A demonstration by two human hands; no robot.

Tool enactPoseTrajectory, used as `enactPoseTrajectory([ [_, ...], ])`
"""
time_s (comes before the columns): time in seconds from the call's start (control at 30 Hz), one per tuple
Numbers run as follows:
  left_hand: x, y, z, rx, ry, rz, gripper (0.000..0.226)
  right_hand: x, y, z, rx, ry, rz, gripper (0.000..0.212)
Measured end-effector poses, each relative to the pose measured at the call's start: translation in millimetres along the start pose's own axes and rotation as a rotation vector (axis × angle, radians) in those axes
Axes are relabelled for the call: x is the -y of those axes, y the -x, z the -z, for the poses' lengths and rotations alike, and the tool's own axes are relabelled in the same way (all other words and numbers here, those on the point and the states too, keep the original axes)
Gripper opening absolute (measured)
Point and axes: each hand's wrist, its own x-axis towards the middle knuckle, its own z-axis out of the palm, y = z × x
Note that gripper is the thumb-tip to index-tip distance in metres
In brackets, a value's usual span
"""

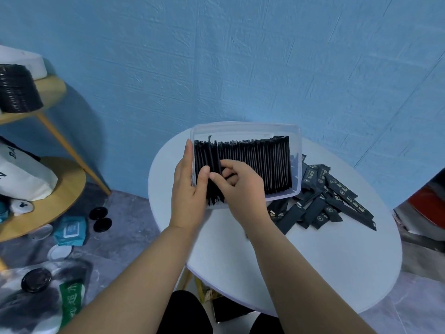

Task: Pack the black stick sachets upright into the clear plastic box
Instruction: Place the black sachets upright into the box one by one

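— Box (245,131)?
— On the round white surface (313,273), toward 12 o'clock. Clear plastic, tilted up toward the camera. Nearly full of black sachets (255,162), standing on edge in one tight row from wall to wall.

— Left hand (190,186)?
— At the box's 9 o'clock end. Palm flat against the outer wall, fingers stretched up along it, thumb hooked over the near rim and pressing on the leftmost sachets. Bracing the box, not closed round anything.

— Right hand (238,186)?
— Inside the box near its 7 o'clock corner, just beside the left thumb. Fingers curled narrow, tips pinching among the tops of the sachets there. Hard to tell whether gripping one sachet or several.

— Loose sachets (330,203)?
— Heaped flat on the surface at the box's 4 o'clock, touching its near right corner, fanning out toward the edge. Pale print on the faces, too small to read.

— Elsewhere?
— Blue wall behind. Wooden shelf (48,189) at 9 o'clock, a white bag (24,177) on it. Black lids (101,218) on the floor beneath.
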Motion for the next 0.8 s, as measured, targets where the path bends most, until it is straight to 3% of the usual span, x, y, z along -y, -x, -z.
enactPoseTrajectory([
  [0.2, 1, -1, 0, 0.001, -0.012, -0.004, 0.054, -14, 6, 7, 0.054, 0.075, 0.037, 0.028],
  [0.33, 2, -2, 0, 0.001, -0.002, 0.005, 0.054, -11, 3, 2, 0.025, -0.052, -0.015, 0.032],
  [0.53, 1, -1, 1, 0.006, 0.009, -0.002, 0.053, -9, -4, 8, 0.150, -0.074, -0.012, 0.035],
  [0.7, 1, -1, 1, 0.005, 0.008, 0.006, 0.052, 0, -23, 23, 0.274, -0.110, -0.031, 0.067],
  [0.8, 0, -1, 1, 0.008, 0.009, 0.009, 0.051, 16, -39, 34, 0.453, 0.053, 0.055, 0.078],
])
